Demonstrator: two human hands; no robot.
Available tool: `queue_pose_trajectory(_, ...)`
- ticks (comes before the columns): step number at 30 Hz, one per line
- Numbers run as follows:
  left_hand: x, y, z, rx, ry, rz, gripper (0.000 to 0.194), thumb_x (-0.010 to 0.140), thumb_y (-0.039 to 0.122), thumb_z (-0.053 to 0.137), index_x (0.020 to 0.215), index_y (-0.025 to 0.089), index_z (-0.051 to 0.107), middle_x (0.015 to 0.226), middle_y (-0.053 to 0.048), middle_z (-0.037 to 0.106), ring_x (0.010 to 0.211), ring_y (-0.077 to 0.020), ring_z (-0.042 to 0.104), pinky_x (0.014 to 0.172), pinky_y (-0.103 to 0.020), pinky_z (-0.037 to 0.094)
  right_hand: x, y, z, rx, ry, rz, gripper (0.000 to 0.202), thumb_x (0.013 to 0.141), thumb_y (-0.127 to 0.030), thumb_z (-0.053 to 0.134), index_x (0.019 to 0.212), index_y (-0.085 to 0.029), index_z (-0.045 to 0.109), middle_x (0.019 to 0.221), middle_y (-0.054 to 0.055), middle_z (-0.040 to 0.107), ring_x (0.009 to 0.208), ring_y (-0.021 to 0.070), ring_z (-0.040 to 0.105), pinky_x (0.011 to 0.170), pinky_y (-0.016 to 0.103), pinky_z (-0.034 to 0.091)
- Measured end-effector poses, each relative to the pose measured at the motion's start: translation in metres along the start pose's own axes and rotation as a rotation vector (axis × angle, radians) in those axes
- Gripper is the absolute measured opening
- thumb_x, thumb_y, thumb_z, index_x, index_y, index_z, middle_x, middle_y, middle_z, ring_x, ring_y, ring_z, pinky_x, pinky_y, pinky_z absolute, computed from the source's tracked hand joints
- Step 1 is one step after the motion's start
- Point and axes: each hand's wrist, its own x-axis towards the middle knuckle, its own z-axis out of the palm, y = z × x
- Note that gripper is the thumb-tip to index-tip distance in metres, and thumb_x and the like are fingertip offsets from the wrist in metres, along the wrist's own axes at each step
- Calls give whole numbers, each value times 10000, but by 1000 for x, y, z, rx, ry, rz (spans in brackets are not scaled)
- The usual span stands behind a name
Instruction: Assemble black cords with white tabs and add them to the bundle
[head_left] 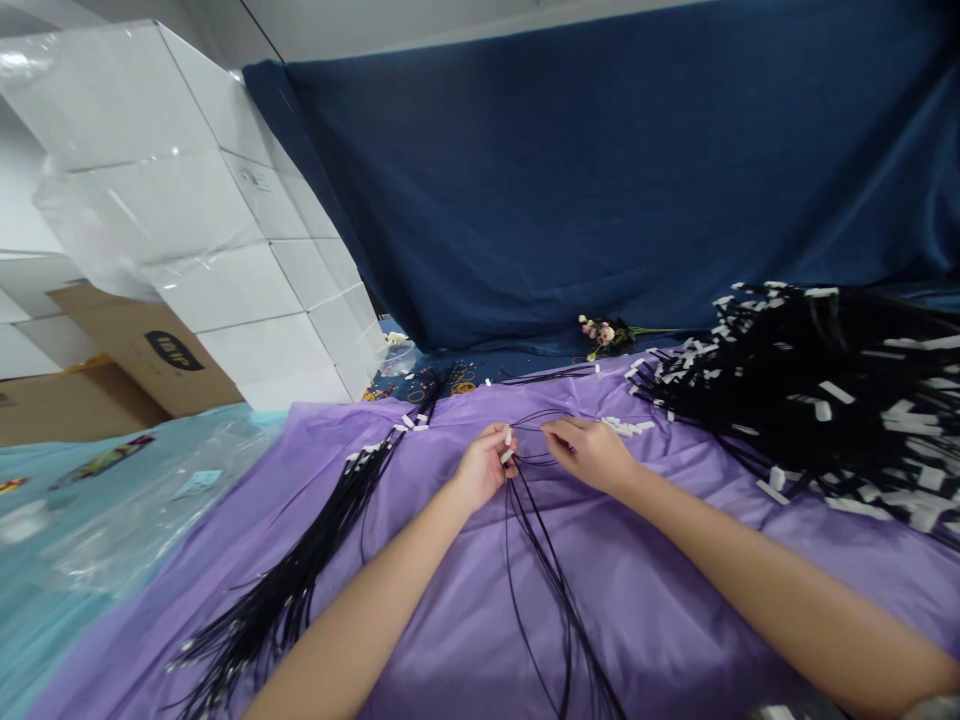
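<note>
1. While white-tagged black cords are grasped by the left hand over purple cloth, the grip of the right hand cannot be told.
2. Aligned black bundle seems gathered; larger black heap, ungathered.

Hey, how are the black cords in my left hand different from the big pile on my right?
Amount: the held cords are only a few strands, while the big pile has far more.
Pose: the held cords trail from your left hand towards you; the big pile lies heaped, partly on the purple cloth.
Both are black with white tabs.
</note>
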Motion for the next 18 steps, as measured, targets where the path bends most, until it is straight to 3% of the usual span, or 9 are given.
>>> queue_pose_trajectory(10, -1, -4, 0, 124, -65, 50, 176, 723, 290, 641, 801, 185, 523, 720, 5, 551, 555, -87, 500, 444, -192, 337, -2, -5, 3, 69, 52, 79, 219, 903, -309, 472, 1007, -213, 640, 886, 36, 704, 684, 138, 637, 624, 226, 423)
queue_pose_trajectory(18, -4, -3, 2, 140, -86, 31, 206, 714, 297, 661, 831, 182, 536, 770, 0, 563, 558, -87, 502, 474, -206, 353, -2, -5, 1, 122, 67, 45, 210, 903, -311, 492, 977, -230, 671, 872, 29, 700, 691, 130, 631, 630, 221, 438)
